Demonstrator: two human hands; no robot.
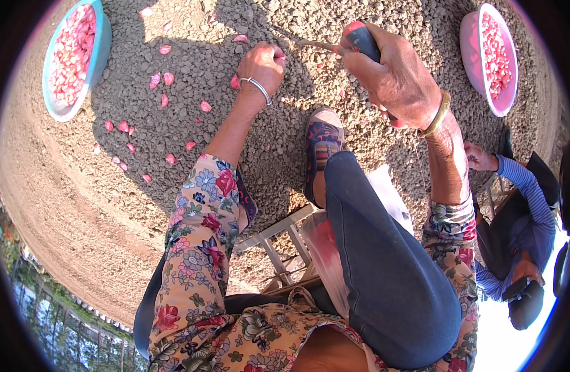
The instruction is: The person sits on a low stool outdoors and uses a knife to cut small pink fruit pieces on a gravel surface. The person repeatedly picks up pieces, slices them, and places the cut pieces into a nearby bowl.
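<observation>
My left hand is low over the crumbly soil, with a pink clove, apparently garlic, pinched at its fingertips. My right hand grips a hand tool by its dark grey and red handle. A narrow, soil-coloured shaft runs from the tool towards my left hand; its tip is hard to make out against the ground. Loose pink cloves lie scattered on the shaded soil left of my left hand. One more clove lies right beside that wrist.
A light blue basin of pink cloves stands at upper left, a pink basin of them at upper right. Below me are a slatted stool and a plastic bag. Another person in striped sleeves sits at right. My shoe rests between my hands.
</observation>
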